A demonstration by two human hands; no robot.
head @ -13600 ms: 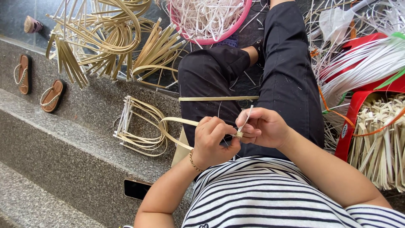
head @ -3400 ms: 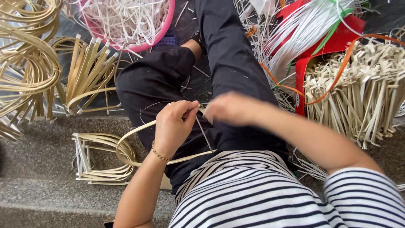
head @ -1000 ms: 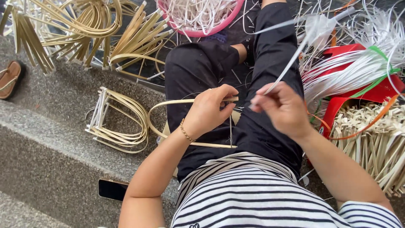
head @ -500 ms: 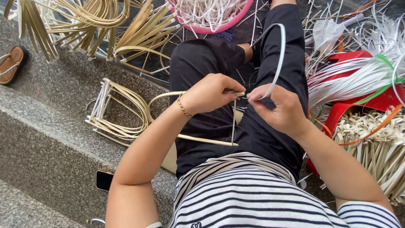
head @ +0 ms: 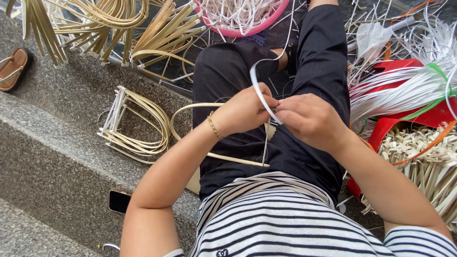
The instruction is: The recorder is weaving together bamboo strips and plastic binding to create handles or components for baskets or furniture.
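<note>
A flat white strip point(head: 261, 93) is pinched between the left hand point(head: 245, 112) and the right hand point(head: 309, 119) at the centre of the frame, both hands closed together on it; its loose end arches up over the lap. A bent cane loop point(head: 190, 112) is also gripped by the left hand, and runs out toward centre left. The step in hand is judged to be the binding of the strip around the loop where the fingers meet (the wrap itself is hidden by the knuckles); for the next move, a steady pull on the strip while the loop is kept from turning would be called for. One pink basin point(head: 240, 16) of white strips is seen at the top; one bundle of finished loops point(head: 135, 123) lies at centre left on the stone step point(head: 57, 157); one sandal point(head: 14, 69) is at the left edge; one phone point(head: 120, 201) is at lower left.
</note>
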